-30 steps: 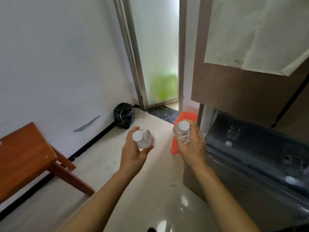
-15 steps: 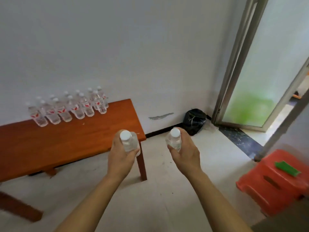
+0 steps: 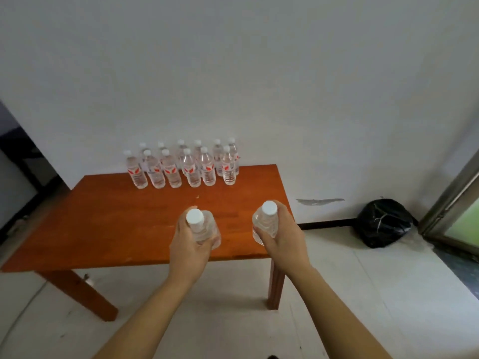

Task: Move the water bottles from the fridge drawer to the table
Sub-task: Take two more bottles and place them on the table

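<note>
2 water bottles are in our hands: our left hand (image 3: pixel 190 251) grips the left bottle (image 3: pixel 204 229), our right hand (image 3: pixel 283 237) grips the right bottle (image 3: pixel 267 224), both above the wooden table (image 3: pixel 103 224). More bottles (image 3: pixel 186 167) stand at its far edge in 2 rows.

Your reddish-brown wooden table (image 3: pixel 103 229) stands against the far wall, with the clear plastic water bottles (image 3: pixel 181 167) upright in two rows along its far edge. Your left hand (image 3: pixel 190 251) holds a white-capped clear bottle (image 3: pixel 205 228) over the table's near right part. Your right hand (image 3: pixel 283 238) holds a second white-capped bottle (image 3: pixel 267 222) at its right edge. A black plastic bag (image 3: pixel 383 224) sits on the floor further right, by the wall
</note>
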The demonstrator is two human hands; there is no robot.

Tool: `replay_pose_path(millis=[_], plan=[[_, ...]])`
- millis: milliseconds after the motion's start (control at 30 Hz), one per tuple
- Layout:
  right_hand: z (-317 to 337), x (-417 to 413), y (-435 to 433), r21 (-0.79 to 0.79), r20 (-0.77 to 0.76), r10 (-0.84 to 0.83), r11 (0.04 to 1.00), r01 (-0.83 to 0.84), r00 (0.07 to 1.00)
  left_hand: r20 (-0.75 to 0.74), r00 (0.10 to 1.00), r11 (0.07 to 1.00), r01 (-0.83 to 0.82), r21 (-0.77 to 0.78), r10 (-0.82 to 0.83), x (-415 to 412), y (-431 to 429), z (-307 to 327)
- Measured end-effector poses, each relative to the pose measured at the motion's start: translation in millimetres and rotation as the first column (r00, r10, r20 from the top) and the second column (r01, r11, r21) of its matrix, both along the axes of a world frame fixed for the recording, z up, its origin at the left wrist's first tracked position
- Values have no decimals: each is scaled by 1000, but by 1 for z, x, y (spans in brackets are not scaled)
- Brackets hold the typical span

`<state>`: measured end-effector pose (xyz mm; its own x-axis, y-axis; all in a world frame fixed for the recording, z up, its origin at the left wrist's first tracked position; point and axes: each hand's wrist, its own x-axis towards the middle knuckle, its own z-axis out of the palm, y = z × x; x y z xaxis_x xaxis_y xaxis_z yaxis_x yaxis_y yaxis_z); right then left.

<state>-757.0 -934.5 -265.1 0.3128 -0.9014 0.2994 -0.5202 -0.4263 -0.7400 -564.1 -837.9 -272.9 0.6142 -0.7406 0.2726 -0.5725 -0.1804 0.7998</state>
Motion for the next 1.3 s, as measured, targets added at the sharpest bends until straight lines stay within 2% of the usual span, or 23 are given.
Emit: replay_pose_path(millis=[167, 367, 667, 900, 1133, 1300], plan=[[-15, 65, -97, 14, 12, 92, 996, -92, 996, 28, 998, 998, -52, 24, 51, 57, -77, -16], [-4, 159, -200, -28, -22, 219, 975, -220, 975, 41, 989, 990, -140, 25, 139, 126, -148, -1], [-14, 305, -252, 45, 0, 392, 919, -391, 920, 44, 956, 956, -291, 26, 290, 248, -180, 2], [-52, 426, -264, 167, -23, 349, 925, -340, 937, 74, 967, 960, -250, 122, 243, 391, -215, -34], [-85, 536, -265, 353, -71, 272, 907, -231, 960, -28, 991, 944, -115, 310, 130, 515, -240, -86], [-109, 585, -263, 503, -65, 220, 850, -158, 973, -111, 992, 932, -9, 363, 53, 562, -258, -115]])
